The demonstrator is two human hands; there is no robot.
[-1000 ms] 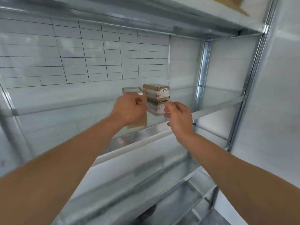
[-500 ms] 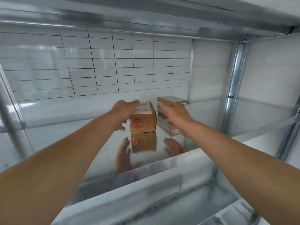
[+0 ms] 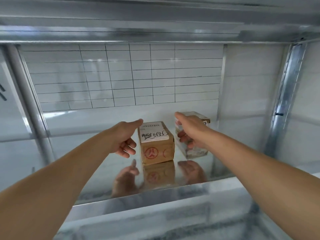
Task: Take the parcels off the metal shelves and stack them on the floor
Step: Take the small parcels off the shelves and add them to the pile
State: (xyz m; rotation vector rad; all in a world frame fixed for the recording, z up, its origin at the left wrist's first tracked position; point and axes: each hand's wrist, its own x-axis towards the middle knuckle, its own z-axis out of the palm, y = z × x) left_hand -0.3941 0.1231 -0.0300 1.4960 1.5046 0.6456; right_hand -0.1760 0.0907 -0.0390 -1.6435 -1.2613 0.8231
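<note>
Nearly in hand: two parcels on a steel shelf

A white tiled wall point(image 3: 121, 75) backs one mirror-bright metal shelf point(image 3: 100, 186), and two parcels stand on it. The left hand point(image 3: 124, 137) is open, its thumb forward. The brown cardboard box with a white label and red stamp point(image 3: 156, 146) is just beside it at 3 o'clock. At that box's 3 o'clock, the right hand point(image 3: 192, 130) lies against a tape-wrapped parcel point(image 3: 197, 152), thumb over its top; whether it clasps the parcel is unclear.
</note>
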